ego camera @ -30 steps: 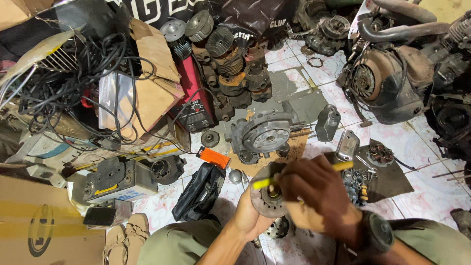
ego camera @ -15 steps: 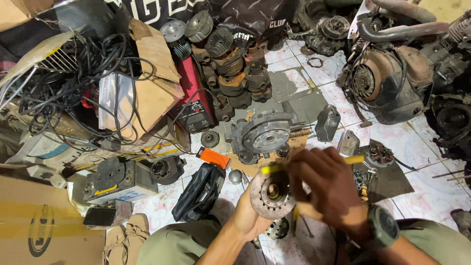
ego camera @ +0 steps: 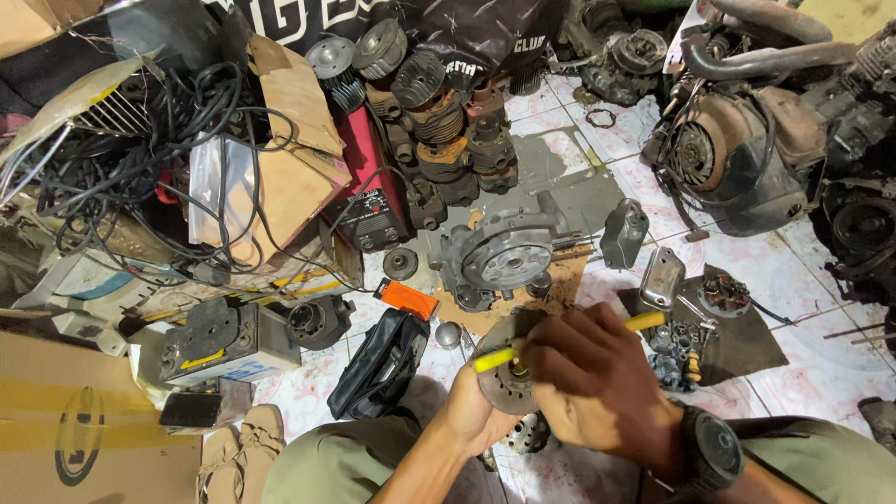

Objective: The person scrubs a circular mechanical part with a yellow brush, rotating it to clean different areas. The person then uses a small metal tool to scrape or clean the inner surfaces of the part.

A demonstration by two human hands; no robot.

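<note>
Cupping round metal disc (ego camera: pixel 504 378) in left hand (ego camera: pixel 471 415) above the tiled floor (ego camera: pixel 793 271); gripping yellow-handled tool (ego camera: pixel 495 357) crosswise in right hand (ego camera: pixel 597 387) (tip hidden). Risking slippage off the hub, gouging palm.

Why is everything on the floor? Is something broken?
Yes, it looks odd: rusty, taken-apart engine parts lie scattered over the floor tiles, cables sit tangled, and a cardboard box is torn. The left hand holds a round disc; the right hand grips a yellow-handled tool.

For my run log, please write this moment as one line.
left hand: holds round metal disc | right hand: grips yellow-handled tool across disc | nearby: engine casing on tiled floor
</note>
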